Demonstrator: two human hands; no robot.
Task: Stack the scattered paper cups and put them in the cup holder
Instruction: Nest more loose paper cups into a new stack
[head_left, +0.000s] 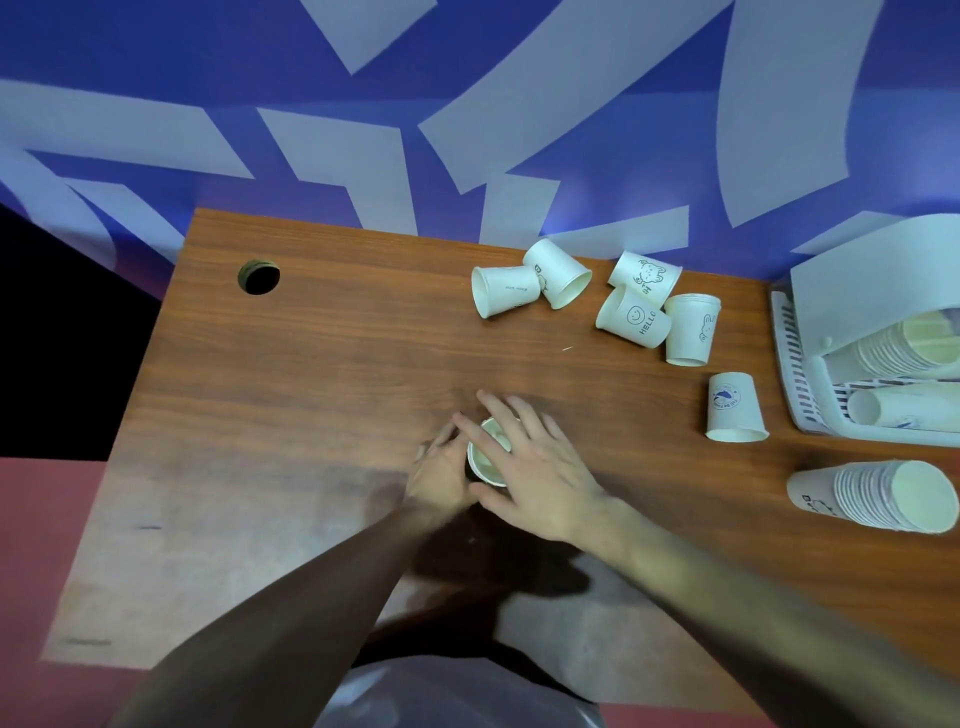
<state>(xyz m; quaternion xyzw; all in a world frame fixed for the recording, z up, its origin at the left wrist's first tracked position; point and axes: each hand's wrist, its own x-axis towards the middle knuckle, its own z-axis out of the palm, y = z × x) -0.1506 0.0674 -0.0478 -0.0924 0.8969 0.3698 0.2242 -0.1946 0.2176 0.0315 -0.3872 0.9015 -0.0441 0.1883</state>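
An upright white paper cup (485, 460) stands at the middle of the wooden table, open rim up. My left hand (439, 475) grips its left side. My right hand (530, 462) lies over its rim and right side with fingers spread. Several loose cups lie at the back right: two on their sides (506, 291) (558, 273), a bear cup (647, 275), a "HELLO" cup (634, 317), a rabbit cup (691, 330). One cup (735, 408) stands upside down. A long stack (878, 496) lies on its side. The white cup holder (810, 384) at far right holds stacked cups.
The wooden table (311, 374) has a round cable hole (258, 277) at the back left. A blue and white patterned wall rises behind it. The table's left edge drops to a dark gap and a red floor.
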